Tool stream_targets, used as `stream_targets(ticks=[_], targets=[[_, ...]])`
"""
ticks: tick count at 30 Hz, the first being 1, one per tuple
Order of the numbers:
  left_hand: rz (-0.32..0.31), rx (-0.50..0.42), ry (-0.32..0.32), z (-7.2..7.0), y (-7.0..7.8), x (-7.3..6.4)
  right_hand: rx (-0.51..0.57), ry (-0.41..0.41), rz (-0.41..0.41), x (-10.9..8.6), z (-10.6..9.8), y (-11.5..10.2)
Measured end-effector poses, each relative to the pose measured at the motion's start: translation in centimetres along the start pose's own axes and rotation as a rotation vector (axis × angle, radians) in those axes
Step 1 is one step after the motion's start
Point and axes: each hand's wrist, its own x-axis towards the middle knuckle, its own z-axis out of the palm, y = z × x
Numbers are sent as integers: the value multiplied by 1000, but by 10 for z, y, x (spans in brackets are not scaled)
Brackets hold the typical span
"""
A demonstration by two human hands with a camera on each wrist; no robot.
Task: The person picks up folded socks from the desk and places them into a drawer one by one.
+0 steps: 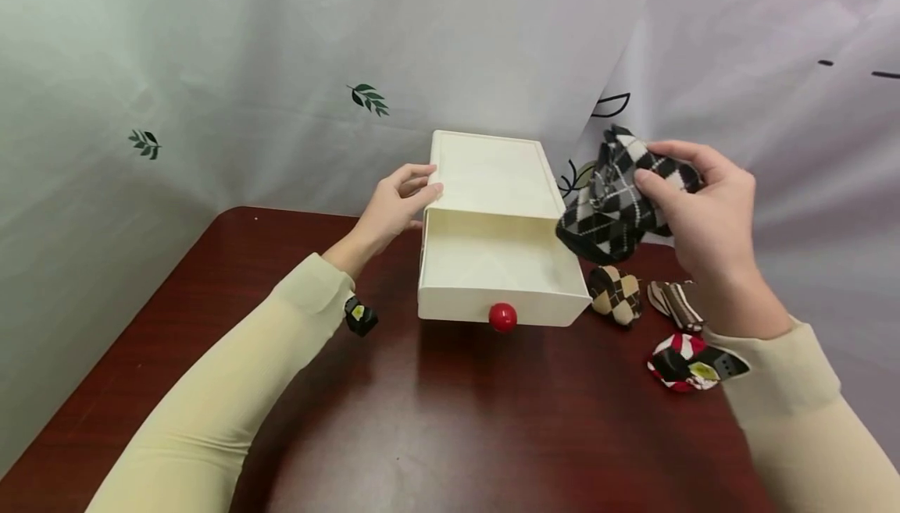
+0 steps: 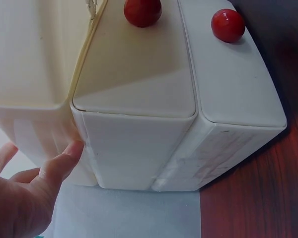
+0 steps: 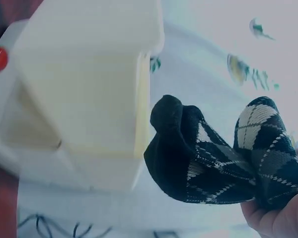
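A bunched pair of black, grey and white argyle socks (image 1: 610, 197) is pinched between the thumb and fingers of my right hand (image 1: 710, 208), raised to the right of a cream drawer unit (image 1: 492, 169). Its top drawer (image 1: 502, 263), fronted by a red round knob (image 1: 502, 317), is pulled out, and no contents show inside. My left hand (image 1: 394, 204) rests at the unit's upper left edge, fingers extended. In the left wrist view, a fingertip of the left hand (image 2: 27, 193) touches the side wall. Part of the socks is hidden by the right hand.
Brown argyle socks (image 1: 615, 294), striped brown socks (image 1: 676, 304) and a red-and-white bundle (image 1: 683, 361) lie on the dark red table (image 1: 436, 435) right of the unit. Two lower drawers, including the bottom one (image 2: 233, 74), are closed. A pale curtain (image 1: 281, 68) hangs behind.
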Motion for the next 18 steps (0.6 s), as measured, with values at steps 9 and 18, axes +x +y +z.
stream_targets(ticks=[9,18], targets=[[2,-2,1,1,1,0,59,-87,-66,-7,47,-6],[-23,6,11,0,-1,1,-121,-246,-47,-22,90,10]])
